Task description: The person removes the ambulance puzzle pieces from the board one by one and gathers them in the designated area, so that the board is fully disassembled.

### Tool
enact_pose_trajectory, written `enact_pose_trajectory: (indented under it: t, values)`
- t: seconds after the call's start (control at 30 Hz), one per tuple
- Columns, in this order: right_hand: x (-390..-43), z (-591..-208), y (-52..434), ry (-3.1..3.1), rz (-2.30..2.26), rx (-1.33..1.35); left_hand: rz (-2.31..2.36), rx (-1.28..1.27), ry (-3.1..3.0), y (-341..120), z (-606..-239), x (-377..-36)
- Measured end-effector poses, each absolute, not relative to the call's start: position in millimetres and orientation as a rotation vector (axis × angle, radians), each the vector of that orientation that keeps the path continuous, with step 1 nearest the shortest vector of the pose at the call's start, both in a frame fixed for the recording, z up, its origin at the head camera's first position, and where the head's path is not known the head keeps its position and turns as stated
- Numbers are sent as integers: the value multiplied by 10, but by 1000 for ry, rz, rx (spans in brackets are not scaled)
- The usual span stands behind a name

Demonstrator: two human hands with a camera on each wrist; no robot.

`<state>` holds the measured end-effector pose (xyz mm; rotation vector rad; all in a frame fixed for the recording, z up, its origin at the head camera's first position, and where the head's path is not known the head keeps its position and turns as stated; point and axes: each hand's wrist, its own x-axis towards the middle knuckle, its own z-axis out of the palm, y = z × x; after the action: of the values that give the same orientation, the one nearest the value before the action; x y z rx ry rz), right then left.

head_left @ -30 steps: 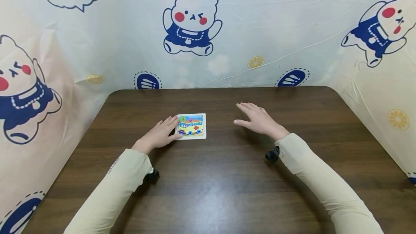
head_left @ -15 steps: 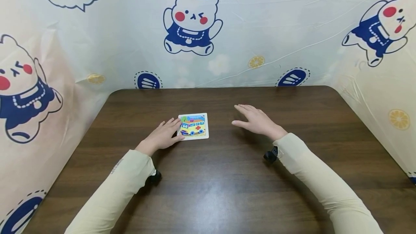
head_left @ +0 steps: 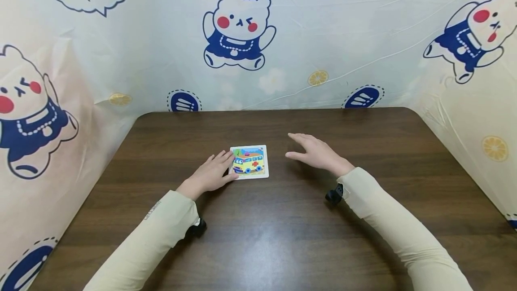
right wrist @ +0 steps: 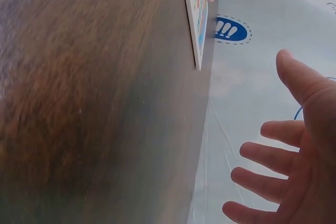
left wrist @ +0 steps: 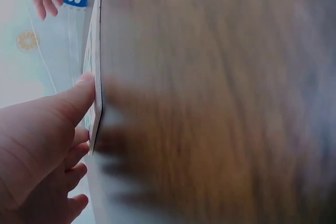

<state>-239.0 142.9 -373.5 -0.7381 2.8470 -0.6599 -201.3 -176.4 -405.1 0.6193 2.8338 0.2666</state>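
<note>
A flat, white-framed picture board [head_left: 250, 162] showing a yellow ambulance lies face up on the table. My left hand [head_left: 211, 173] rests at its left side, thumb [left wrist: 79, 98] on the near left corner and fingertips at the far left corner. In the left wrist view the other fingers extend beside the board's edge, none curled under it. To the right of the board, my right hand [head_left: 319, 152] hovers over the table with fingers spread and thumb apart. It holds nothing; in the right wrist view its fingers [right wrist: 268, 156] are extended toward the board's side.
The brown wooden table [head_left: 258, 237] has rounded far corners. Behind it and at both sides hangs a pale curtain [head_left: 307, 35] printed with bears and fruit slices. A black wrist camera [head_left: 334, 196] sits beneath the right wrist, another [head_left: 198, 228] beneath the left.
The board has slid right and slightly nearer across the table, with my left hand moving along at its left side. My right hand has drifted a little left toward it.
</note>
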Motion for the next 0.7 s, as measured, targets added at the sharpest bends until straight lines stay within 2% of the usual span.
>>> enact_pose_trajectory:
  t: [0.7]
  values:
    - [-2352,-3727,1296,2817,-724,-720,244,684,2799,-1354,-4028,-1797]
